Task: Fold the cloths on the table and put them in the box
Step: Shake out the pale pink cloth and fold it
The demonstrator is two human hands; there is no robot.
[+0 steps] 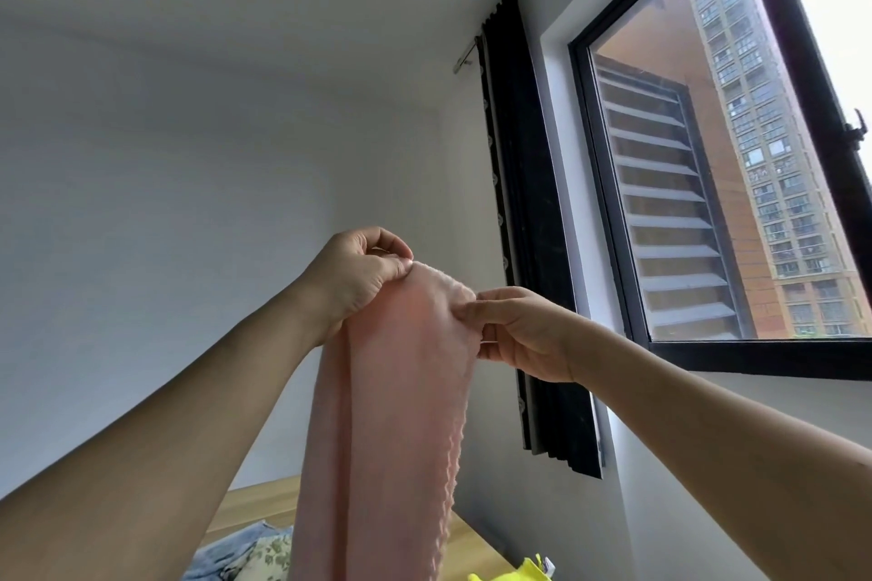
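Note:
A long pink cloth (396,415) hangs straight down from both my raised hands, high above the table. My left hand (358,278) pinches its top left corner between thumb and curled fingers. My right hand (519,330) pinches the top right edge close beside it. The cloth's lower end drops out of the frame at the bottom. A blue cloth (236,552) and a pale floral cloth (273,557) lie on the wooden table (476,547) below. The box is not in view.
A yellow item (524,571) shows at the bottom edge on the table's right. A white wall stands behind. A dark curtain (533,250) and a black-framed window (708,184) are on the right.

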